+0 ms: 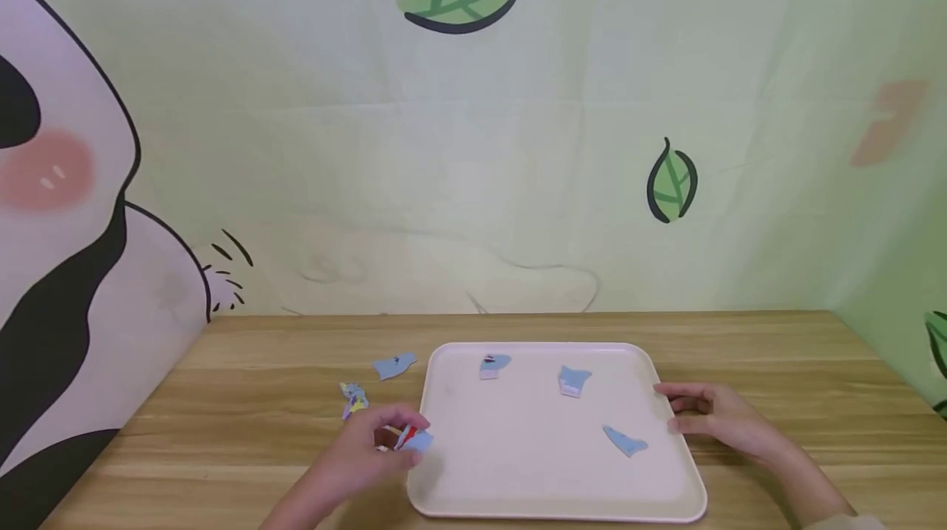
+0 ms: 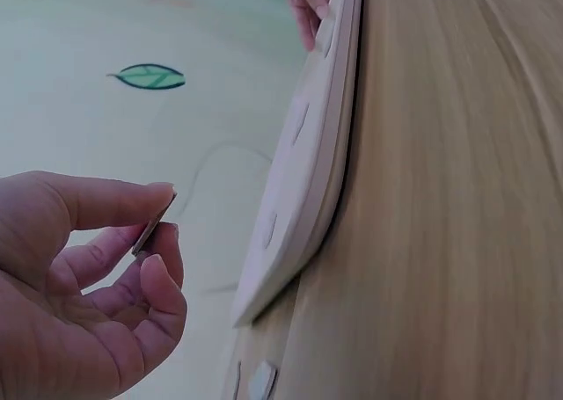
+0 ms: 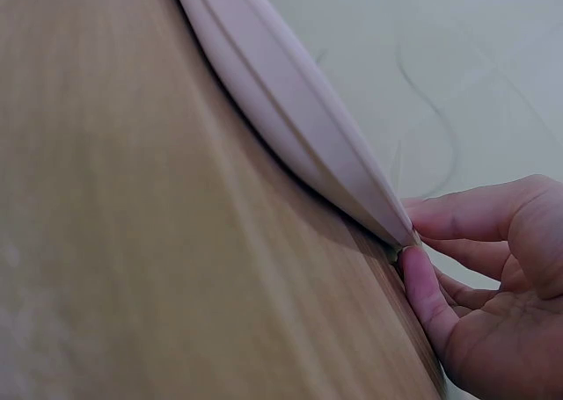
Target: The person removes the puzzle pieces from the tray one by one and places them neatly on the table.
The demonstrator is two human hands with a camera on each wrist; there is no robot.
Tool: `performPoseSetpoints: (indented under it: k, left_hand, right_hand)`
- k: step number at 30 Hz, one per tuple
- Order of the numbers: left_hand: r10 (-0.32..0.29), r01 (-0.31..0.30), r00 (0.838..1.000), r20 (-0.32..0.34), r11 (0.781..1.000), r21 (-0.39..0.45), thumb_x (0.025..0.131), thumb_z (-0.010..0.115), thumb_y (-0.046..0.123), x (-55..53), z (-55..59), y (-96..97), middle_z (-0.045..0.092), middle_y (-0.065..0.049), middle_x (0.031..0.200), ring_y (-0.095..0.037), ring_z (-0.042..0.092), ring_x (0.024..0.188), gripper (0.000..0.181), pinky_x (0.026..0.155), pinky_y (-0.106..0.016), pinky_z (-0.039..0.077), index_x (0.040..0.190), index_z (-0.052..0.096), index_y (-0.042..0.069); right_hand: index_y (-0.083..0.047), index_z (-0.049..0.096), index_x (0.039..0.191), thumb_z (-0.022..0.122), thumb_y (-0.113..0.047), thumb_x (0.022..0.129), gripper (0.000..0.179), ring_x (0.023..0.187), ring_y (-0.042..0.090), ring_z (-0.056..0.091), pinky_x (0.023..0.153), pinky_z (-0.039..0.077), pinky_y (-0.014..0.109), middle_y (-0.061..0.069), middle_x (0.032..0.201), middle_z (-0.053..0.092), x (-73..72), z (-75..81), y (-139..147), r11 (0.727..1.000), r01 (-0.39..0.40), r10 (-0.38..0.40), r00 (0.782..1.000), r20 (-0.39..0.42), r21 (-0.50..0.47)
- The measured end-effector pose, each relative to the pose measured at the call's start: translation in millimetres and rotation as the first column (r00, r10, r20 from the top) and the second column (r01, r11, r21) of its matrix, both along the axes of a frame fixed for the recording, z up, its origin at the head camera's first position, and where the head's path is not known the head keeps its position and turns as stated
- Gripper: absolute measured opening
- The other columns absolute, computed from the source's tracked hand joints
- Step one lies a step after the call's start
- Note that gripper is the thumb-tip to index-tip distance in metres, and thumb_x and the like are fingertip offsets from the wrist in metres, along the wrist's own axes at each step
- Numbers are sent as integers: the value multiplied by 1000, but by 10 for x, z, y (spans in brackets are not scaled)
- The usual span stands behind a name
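My left hand (image 1: 370,444) pinches a blue puzzle piece (image 1: 419,441) with a red patch between thumb and fingers, at the left rim of the white tray (image 1: 518,472). Seen edge-on in the left wrist view, the held piece (image 2: 153,226) is thin and flat. My right hand (image 1: 721,417) grips the tray's right rim, and in the right wrist view its fingertips (image 3: 422,272) meet the tray's edge (image 3: 308,127). On the tray lie three pieces: a blue and pale one (image 1: 493,366), another (image 1: 574,380) to its right, and a plain blue one (image 1: 625,440).
Left of the tray, on the wooden table (image 1: 251,398), lies a blue piece (image 1: 395,366). Nearer my left hand is a small group of multicoloured pieces (image 1: 354,400), partly overlapped by the hand. A cloth backdrop (image 1: 355,144) with printed leaves rises behind the table.
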State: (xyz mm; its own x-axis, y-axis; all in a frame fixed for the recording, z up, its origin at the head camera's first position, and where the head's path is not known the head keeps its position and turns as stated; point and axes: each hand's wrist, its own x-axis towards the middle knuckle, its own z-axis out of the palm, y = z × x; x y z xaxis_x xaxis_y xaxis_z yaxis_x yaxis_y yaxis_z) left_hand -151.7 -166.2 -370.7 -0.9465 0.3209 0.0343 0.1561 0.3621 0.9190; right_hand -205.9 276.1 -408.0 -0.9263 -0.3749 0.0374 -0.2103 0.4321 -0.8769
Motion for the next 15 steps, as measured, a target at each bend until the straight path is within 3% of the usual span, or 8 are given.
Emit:
performPoseSetpoints:
  k: [6,11,15]
  left_hand:
    - [42,-41,998,42,999,-14,76,69,7,58,-21,-235,60,-10,91,-18,55,75,31,63,-24,47,104,60,-4]
    - [36,-35,998,58,999,-11,79,66,8,78,-60,-401,59,-13,98,-18,57,79,33,64,-24,49,106,58,-7]
    - [42,-39,997,60,998,-57,78,66,7,82,-95,-506,59,-12,96,-19,56,79,32,64,-25,49,106,58,-7]
  right_hand:
    - [16,46,121,65,-10,80,52,87,-1,52,72,48,20,26,110,55,-2,5,-3,1000,-4,4,1000,-3,-5]
    - [16,46,121,66,-9,80,52,86,-1,52,72,48,20,26,109,55,-3,-9,4,1000,-2,2,1000,-9,-6]
    - [16,47,120,66,-9,80,51,86,-1,52,71,48,20,25,110,55,-3,-19,0,1000,-5,5,1000,-15,-13]
